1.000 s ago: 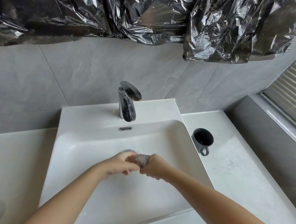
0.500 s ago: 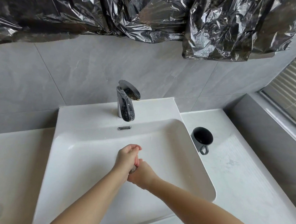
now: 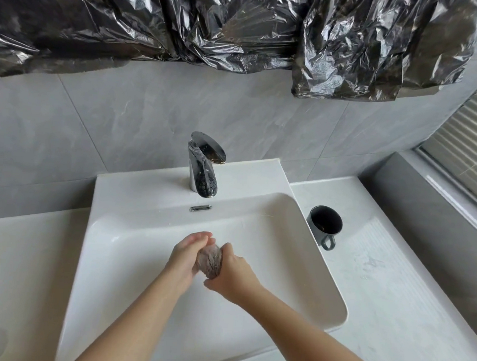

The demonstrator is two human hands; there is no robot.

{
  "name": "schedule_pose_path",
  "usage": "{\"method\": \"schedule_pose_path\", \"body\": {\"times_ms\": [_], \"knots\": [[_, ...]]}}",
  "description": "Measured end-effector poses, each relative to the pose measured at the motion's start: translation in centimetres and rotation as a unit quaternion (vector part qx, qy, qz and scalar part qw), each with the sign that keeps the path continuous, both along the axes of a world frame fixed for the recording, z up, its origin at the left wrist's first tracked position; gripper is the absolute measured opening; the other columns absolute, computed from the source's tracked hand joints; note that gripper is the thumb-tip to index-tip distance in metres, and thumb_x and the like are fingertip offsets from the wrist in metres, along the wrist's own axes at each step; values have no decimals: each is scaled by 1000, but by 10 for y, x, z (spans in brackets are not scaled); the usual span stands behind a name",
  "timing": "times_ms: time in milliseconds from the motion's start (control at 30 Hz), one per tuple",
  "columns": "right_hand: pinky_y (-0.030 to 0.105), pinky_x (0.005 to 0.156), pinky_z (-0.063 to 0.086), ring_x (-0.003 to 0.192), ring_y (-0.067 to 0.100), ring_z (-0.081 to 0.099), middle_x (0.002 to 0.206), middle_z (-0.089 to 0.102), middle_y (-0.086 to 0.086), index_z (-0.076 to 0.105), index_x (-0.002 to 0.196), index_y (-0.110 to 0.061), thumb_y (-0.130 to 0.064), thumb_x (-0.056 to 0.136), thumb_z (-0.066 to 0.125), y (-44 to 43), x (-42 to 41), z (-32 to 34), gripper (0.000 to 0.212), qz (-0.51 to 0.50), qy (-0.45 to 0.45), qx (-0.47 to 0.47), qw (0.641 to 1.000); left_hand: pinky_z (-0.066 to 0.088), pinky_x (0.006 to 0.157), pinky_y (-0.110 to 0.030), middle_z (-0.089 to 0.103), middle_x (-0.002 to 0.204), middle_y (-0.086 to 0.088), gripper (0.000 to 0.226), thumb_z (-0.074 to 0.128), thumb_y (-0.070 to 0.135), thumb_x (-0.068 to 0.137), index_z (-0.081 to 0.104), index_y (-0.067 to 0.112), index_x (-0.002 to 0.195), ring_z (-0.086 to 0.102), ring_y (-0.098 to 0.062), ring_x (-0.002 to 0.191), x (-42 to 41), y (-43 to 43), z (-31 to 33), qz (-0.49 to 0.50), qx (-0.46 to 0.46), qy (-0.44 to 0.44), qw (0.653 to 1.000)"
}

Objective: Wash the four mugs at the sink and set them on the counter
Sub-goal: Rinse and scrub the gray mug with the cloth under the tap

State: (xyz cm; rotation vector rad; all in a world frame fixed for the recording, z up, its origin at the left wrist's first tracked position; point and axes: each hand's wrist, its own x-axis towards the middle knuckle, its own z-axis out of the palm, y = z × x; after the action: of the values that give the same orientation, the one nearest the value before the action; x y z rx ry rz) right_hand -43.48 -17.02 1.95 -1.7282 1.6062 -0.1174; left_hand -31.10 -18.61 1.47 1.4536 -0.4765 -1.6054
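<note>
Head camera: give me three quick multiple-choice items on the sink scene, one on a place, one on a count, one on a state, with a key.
1. Where does the dark mug stand?
A. in the basin
B. on the counter right of the sink
C. under the tap

2. How many mugs are in view?
A. one
B. three
C. four

3. What do the hands hold over the basin?
A. nothing
B. a mug
C. a greyish wad

Key: 1 B, it stands upright beside the sink's right rim; 2 A, no other mug shows; 3 C, the left hand and right hand press it between them.
</note>
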Motion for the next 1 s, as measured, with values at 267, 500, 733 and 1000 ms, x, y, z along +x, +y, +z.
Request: {"method": "schedule_pose_path", "body": {"times_ms": [267, 500, 733, 1000], "knots": [[29, 58, 55, 64, 13, 64, 92, 63, 2, 53, 116, -18, -19, 90, 69, -1, -58, 28, 30, -71, -298, 99, 947, 55, 79, -37, 68, 107, -19, 48, 65, 4, 69, 60, 10, 117, 68, -29, 91, 5, 13, 25, -210, -86, -36, 973], [37, 73, 56, 80, 15, 67, 93, 68, 9, 60, 101, -8, -3, 98, 49, -3, -103, 47, 13, -211, -416, 38, 884, 51, 66, -22, 64, 107, -3, 36, 62, 28, 69, 56, 30, 105, 62, -6, 81, -36, 8, 48, -263, -158, -212, 928], [42, 75, 55, 86, 29, 66, 97, 71, 18, 63, 111, -10, -1, 86, 61, 0, -153, 54, 27, -287, -515, -43, 807, 53, 76, -25, 63, 111, -6, 46, 72, 10, 75, 60, 25, 116, 65, -11, 93, -108, -4, 73, -282, -242, -92, 924], [35, 67, 51, 75, 21, 66, 91, 71, 10, 63, 115, -17, -23, 95, 59, 3, -232, 55, 20, -322, -506, -36, 799, 58, 65, -33, 67, 80, -4, 8, 62, 13, 89, 66, 21, 90, 65, -9, 63, -191, -17, 68, -386, -205, -176, 882]]}}
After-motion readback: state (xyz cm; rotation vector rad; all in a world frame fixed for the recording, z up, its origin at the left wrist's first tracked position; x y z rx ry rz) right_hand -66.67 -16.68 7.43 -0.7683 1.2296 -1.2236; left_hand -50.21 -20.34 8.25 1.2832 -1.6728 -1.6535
